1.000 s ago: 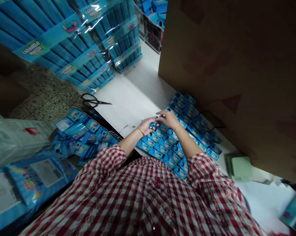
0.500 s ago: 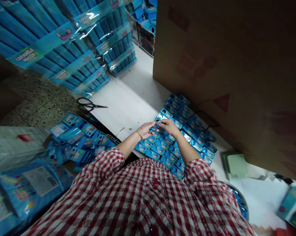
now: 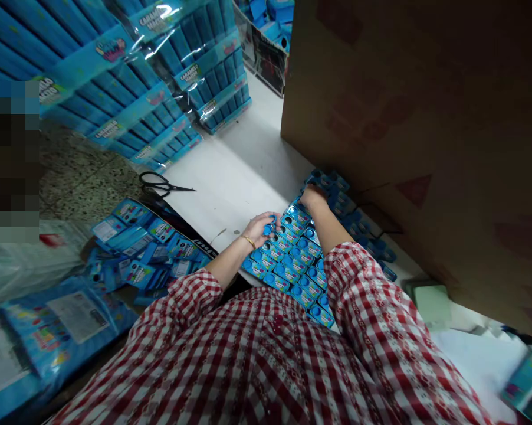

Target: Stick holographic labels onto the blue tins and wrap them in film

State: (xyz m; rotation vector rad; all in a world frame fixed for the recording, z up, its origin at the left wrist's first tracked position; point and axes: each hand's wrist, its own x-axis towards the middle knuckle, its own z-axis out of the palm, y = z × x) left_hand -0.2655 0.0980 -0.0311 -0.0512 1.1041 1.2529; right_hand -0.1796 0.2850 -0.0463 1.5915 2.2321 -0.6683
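My left hand (image 3: 259, 230) is curled around a small round blue piece (image 3: 268, 229) above the near rows of packs. Those rows are tightly laid blue plastic packs (image 3: 288, 265) with round blue tops, lying on a white table (image 3: 230, 183). My right hand (image 3: 314, 198) reaches across them, its fingers down on the far packs (image 3: 323, 180). Whether those fingers grip a pack is hidden. A gold bangle (image 3: 249, 241) circles my left wrist.
Black scissors (image 3: 160, 184) lie on the table. A large cardboard box (image 3: 407, 118) stands at the right. Shrink-wrapped stacks of blue cartons (image 3: 160, 71) rise at the back. Loose blue printed cards (image 3: 142, 242) lie at the left, above blue plastic packages (image 3: 58, 330).
My right hand has left the blue piece and moved away to the far packs. My left hand stays in about the same place, still holding the piece.
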